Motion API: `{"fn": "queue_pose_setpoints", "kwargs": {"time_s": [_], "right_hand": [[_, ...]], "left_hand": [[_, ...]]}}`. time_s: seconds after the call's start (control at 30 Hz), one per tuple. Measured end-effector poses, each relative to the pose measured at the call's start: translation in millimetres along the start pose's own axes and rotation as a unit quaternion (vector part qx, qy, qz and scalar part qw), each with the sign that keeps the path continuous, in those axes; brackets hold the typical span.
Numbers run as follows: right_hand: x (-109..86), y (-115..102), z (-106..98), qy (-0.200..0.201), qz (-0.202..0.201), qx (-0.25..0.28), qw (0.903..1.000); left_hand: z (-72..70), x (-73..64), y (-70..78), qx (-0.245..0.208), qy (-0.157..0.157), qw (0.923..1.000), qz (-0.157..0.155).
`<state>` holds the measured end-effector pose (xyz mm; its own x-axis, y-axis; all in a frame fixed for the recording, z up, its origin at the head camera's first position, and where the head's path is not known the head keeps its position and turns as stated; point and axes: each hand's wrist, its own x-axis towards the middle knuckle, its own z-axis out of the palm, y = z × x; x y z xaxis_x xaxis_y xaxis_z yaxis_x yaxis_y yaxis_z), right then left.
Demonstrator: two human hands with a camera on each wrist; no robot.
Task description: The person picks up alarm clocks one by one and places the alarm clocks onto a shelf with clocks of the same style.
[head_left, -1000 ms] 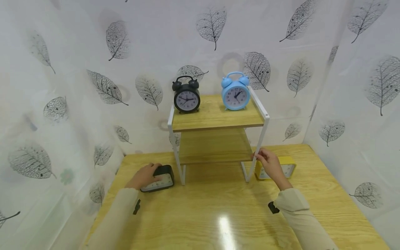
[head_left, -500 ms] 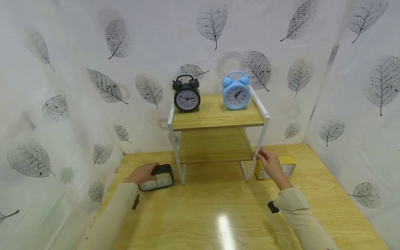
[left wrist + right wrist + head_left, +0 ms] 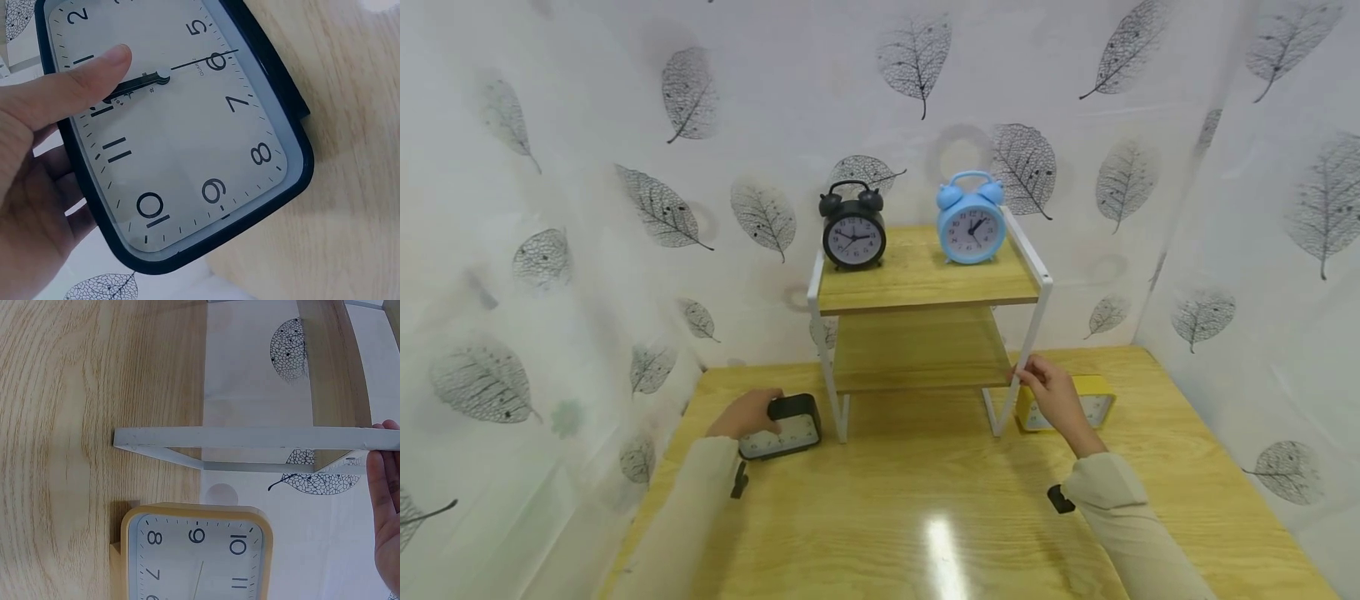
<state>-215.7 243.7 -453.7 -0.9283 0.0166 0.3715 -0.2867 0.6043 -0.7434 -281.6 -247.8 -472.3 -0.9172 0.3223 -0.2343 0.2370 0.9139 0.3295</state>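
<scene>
On the left of the table my left hand point(image 3: 745, 414) grips a black rounded-square desk clock point(image 3: 784, 431). In the left wrist view its thumb point(image 3: 94, 78) lies across the clock face point(image 3: 181, 131), while the fingers go behind the case. My right hand point(image 3: 1054, 393) pinches the right white metal leg point(image 3: 250, 436) of a two-tier wooden shelf point(image 3: 925, 287), near the lower board. Beside that leg, partly behind the right hand, stands a yellow desk clock point(image 3: 1097, 402); it sits on the table, apart from the fingers.
A black twin-bell alarm clock point(image 3: 854, 237) stands on the shelf's top board at left, a light blue one point(image 3: 972, 229) at right. Leaf-printed white sheeting point(image 3: 760, 92) encloses the back and both sides of the wooden table point(image 3: 880, 500).
My left hand has shifted slightly on the black desk clock, its thumb staying over the face. The right hand keeps its hold on the shelf leg. The head view has moved a little.
</scene>
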Motion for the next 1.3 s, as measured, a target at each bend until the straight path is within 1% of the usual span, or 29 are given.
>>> {"fn": "queue_pose_setpoints", "kwargs": {"time_s": [0.23, 0.37, 0.47, 0.7, 0.83, 0.97, 1.07, 1.13, 1.23, 1.3], "right_hand": [[-0.9, 0, -2, -0.004, 0.004, 0.018, 0.9998], [0.1, 0, -1, 0.001, 0.005, 0.013, 0.9999], [0.3, 1, -1, 0.001, 0.006, 0.014, 0.9999], [-1.8, 2, 0, -0.004, -0.004, 0.028, 0.9996], [-3.3, 1, 0, -0.003, -0.007, 0.026, 0.9996], [-2.6, 1, 0, 0.002, -0.010, 0.025, 0.9996], [-0.9, 2, 1, 0.008, -0.022, 0.035, 0.9991], [-0.4, 3, 0, 0.012, -0.036, 0.053, 0.9978], [0.1, 5, -1, 0.016, -0.066, 0.092, 0.9935], [0.2, 6, -1, 0.017, -0.075, 0.095, 0.9925]], "left_hand": [[-5.5, 1.5, 6.6, 0.006, -0.007, 0.9999, -0.008], [-8.8, 3.2, 7.2, 0.008, -0.015, 0.9998, -0.011], [-9.4, 4.9, 5.3, 0.012, -0.019, 0.9997, -0.008], [-4.3, 6.5, -3.3, -0.010, -0.019, 0.9998, -0.001], [0.0, 4.5, -6.9, -0.015, -0.022, 0.9996, -0.001], [-0.4, 2.3, -5.4, -0.012, -0.026, 0.9995, -0.015], [-3.2, 1.5, -2.4, 0.002, -0.026, 0.9993, -0.028], [-4.7, 1.1, -0.5, 0.015, -0.025, 0.9992, -0.028], [-5.9, 0.1, 0.9, 0.022, -0.024, 0.9991, -0.028], [-6.3, -0.7, 0.7, 0.019, -0.023, 0.9992, -0.026]]}}
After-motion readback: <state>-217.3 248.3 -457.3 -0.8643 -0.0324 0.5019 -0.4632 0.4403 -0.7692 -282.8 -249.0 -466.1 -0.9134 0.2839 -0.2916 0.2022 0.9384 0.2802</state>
